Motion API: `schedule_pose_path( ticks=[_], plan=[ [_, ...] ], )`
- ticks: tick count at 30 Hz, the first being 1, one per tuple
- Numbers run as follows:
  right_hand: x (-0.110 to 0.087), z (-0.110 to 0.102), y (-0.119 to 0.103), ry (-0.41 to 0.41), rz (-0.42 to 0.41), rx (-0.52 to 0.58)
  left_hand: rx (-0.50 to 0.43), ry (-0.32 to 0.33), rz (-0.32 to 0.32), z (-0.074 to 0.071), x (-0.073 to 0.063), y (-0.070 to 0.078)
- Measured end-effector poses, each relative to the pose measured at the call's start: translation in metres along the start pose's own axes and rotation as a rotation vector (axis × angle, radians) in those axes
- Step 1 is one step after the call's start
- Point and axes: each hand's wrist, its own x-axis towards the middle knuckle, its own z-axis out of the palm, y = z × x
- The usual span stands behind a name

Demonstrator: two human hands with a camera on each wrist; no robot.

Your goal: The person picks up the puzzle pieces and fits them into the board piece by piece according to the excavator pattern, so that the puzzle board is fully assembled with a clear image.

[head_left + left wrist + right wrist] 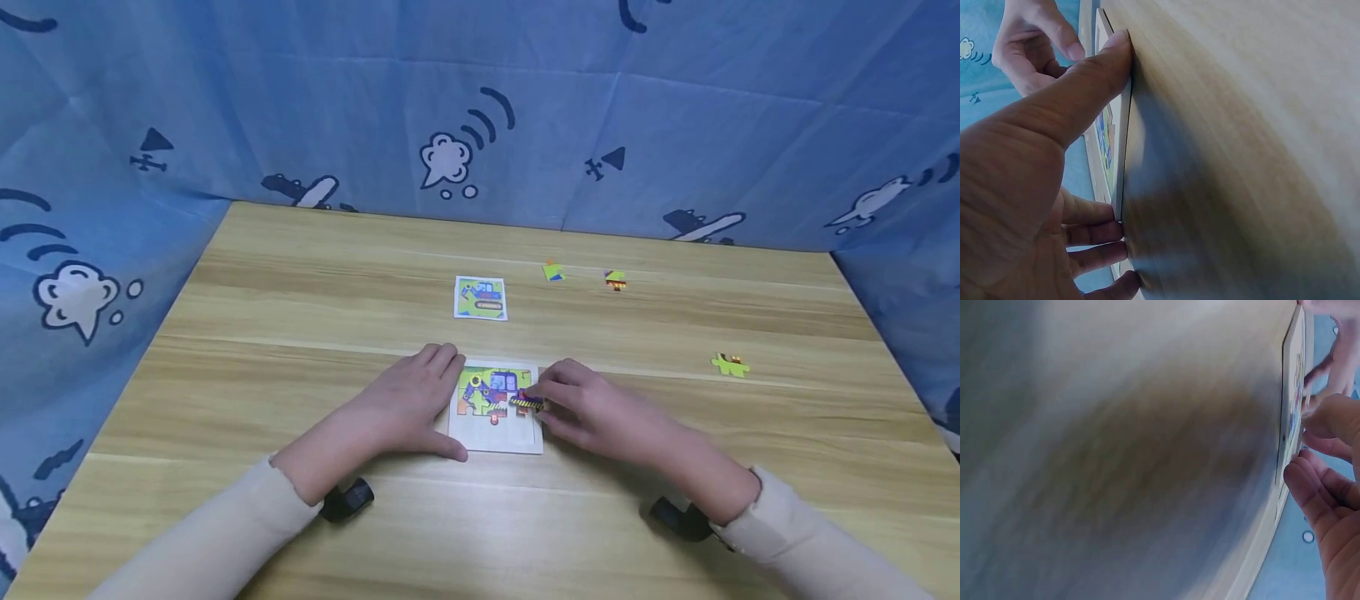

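A white puzzle board (495,436) lies on the table, its upper part filled with pieces of an excavator picture. My left hand (411,402) rests along its left side, thumb at the near left corner and fingers spread by the far left corner; in the left wrist view the thumb (1094,78) lies over the board's edge. At the board's right side, my right hand (600,412) pinches a puzzle piece (527,402) with black and yellow stripes, which overlaps the assembled pieces. In the right wrist view the fingers mostly hide that piece.
Behind the board lies a small picture card (481,298) of the excavator. Loose puzzle pieces lie to the right: a green and blue one (553,272), a striped one (615,280) and a green one (730,365). A blue printed curtain (525,117) borders the table.
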Motion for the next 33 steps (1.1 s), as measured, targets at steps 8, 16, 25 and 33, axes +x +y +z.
schedule_pose_path(
  ticks=[8, 16, 25, 33],
  plan=[
    [0.005, 0.004, -0.006, -0.04, -0.024, -0.021, 0.001, -0.001, 0.006, 0.0, 0.0, 0.0],
    [0.008, 0.006, -0.011, -0.032, -0.051, -0.063, 0.009, 0.003, 0.003, 0.002, 0.0, -0.001],
    [0.008, 0.009, -0.014, 0.008, -0.079, -0.115, 0.015, 0.014, 0.012, 0.001, -0.001, -0.001],
    [0.01, 0.01, -0.017, 0.002, -0.066, -0.137, 0.014, 0.011, 0.013, 0.0, -0.001, 0.0]
  ],
)
